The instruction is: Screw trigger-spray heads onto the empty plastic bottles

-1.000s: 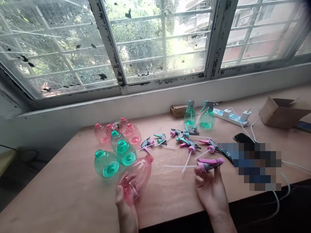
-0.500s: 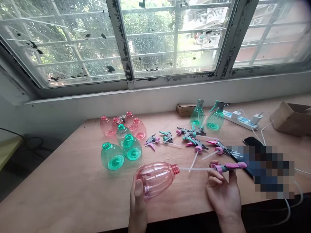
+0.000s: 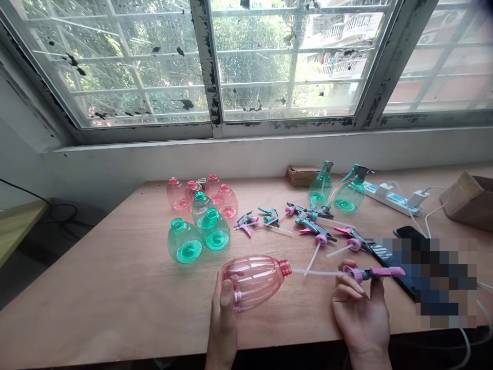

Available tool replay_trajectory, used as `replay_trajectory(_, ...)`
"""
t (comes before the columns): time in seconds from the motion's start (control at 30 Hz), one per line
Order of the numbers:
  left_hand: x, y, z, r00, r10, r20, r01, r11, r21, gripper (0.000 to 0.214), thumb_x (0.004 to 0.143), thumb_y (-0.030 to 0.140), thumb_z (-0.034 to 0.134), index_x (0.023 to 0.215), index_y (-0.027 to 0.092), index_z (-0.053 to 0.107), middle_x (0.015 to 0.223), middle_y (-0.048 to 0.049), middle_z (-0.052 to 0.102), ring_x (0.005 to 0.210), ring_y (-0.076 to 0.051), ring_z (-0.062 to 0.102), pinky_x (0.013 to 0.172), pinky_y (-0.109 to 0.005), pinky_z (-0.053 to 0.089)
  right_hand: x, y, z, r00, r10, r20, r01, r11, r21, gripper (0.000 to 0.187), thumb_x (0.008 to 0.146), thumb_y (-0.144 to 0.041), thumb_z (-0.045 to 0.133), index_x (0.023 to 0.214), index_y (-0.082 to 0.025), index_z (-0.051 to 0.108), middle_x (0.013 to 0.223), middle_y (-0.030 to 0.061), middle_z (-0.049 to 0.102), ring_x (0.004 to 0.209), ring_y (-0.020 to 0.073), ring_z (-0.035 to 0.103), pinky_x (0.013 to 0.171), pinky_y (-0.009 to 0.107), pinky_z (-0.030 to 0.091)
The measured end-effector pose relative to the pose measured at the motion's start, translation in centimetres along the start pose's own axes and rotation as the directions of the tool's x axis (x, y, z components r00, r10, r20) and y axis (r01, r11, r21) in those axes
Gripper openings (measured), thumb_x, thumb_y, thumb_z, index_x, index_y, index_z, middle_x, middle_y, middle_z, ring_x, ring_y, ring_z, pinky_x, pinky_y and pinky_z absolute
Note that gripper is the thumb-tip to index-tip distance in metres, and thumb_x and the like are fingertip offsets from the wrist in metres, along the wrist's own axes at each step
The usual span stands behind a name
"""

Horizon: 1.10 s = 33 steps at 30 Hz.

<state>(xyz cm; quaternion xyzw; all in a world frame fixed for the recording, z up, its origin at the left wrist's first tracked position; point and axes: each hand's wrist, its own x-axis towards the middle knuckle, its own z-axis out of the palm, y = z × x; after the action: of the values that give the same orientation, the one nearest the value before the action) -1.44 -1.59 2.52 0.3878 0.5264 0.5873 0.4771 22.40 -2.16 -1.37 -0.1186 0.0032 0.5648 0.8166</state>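
So: left hand [image 3: 223,318] grips the clear pink plastic bottle [image 3: 254,280] sideways just over the bench [image 3: 115,288], right hand [image 3: 362,318] pinches a pink-grey trigger spray head [image 3: 372,272], white dip tube [image 3: 316,272] tip at the bottle mouth, unseated; 2 green bottles [image 3: 322,186] behind have heads, the rest lie loose.

Left hand [image 3: 223,321] grips the base of a pink bottle [image 3: 256,280], which lies on its side just above the bench [image 3: 115,293], neck to the right. Right hand [image 3: 362,316] holds a pink spray head [image 3: 372,272] in its fingers [image 3: 348,285]. The dip tube [image 3: 318,272] runs level to the bottle mouth; entry cannot be confirmed. Behind: two green bottles [image 3: 200,239], a pink cluster [image 3: 210,192], loose spray heads [image 3: 308,223], two assembled sprayers [image 3: 337,185], a power strip [image 3: 389,198].
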Motion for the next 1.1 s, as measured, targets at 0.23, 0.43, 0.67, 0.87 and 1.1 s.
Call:
replay_trajectory(0.23, -0.3, 0.6, 0.3, 0.999, 0.035, 0.022, -0.035, 0.999, 0.002, 0.06, 0.092, 0.067, 0.047, 0.128, 0.023, 0.066, 0.118, -0.0076, 0.072, 0.117, -0.03, 0.061, 0.101, -0.038, 0.046, -0.3, -0.1, -0.1, 0.999, 0.038, 0.007, -0.038, 0.971, 0.237, 0.034, 0.083, -0.015, 0.079, 0.11, -0.019, 0.057, 0.09, -0.0026, 0.068, 0.052, 0.0051, 0.06, 0.043, 0.014, 0.059)
replay_trajectory(0.43, 0.1, -0.2, -0.2, 0.996, 0.012, 0.092, -0.019, 0.997, 0.074, 0.061, 0.089, 0.069, 0.051, 0.124, 0.022, 0.068, 0.121, -0.0093, 0.071, 0.12, -0.034, 0.059, 0.097, -0.039, 0.045, -0.1, 0.6, 0.2, 0.996, 0.093, -0.012, -0.093, 0.996, 0.014, 0.035, 0.079, -0.028, 0.087, 0.106, -0.019, 0.067, 0.093, -0.0025, 0.071, 0.049, 0.0033, 0.056, 0.04, 0.012, 0.055)
replay_trajectory(0.67, -0.1, 0.0, 0.1, 0.997, 0.017, 0.07, -0.018, 1.0, 0.012, 0.06, 0.091, 0.068, 0.049, 0.127, 0.024, 0.067, 0.114, -0.0072, 0.073, 0.113, -0.03, 0.063, 0.1, -0.038, 0.046, -0.8, 2.1, 0.5, 1.0, -0.008, -0.017, 0.001, 0.912, -0.409, 0.052, 0.061, -0.049, 0.095, 0.104, -0.026, 0.076, 0.094, -0.0014, 0.074, 0.069, 0.0107, 0.064, 0.051, 0.015, 0.059)
replay_trajectory(0.87, 0.5, -1.3, -1.0, 0.992, -0.012, 0.126, 0.005, 0.999, 0.054, 0.066, 0.088, 0.07, 0.052, 0.134, 0.024, 0.064, 0.122, -0.0086, 0.07, 0.112, -0.031, 0.063, 0.095, -0.038, 0.049, -0.7, 3.2, 0.2, 0.996, -0.066, 0.054, 0.086, 0.781, -0.618, 0.029, 0.069, -0.036, 0.094, 0.091, -0.026, 0.077, 0.098, -0.0006, 0.073, 0.075, 0.0124, 0.064, 0.062, 0.02, 0.059)
replay_trajectory(1.1, 0.8, -1.8, -1.1, 0.993, -0.015, 0.119, 0.01, 0.999, 0.045, 0.063, 0.09, 0.065, 0.052, 0.136, 0.023, 0.061, 0.146, -0.0101, 0.058, 0.143, -0.033, 0.043, 0.12, -0.047, 0.029, -1.3, 3.9, 0.6, 0.985, 0.037, 0.166, 0.121, 0.539, -0.833, 0.039, 0.053, -0.033, 0.1, 0.081, -0.019, 0.077, 0.084, 0.0027, 0.072, 0.061, 0.0151, 0.058, 0.053, 0.027, 0.05)
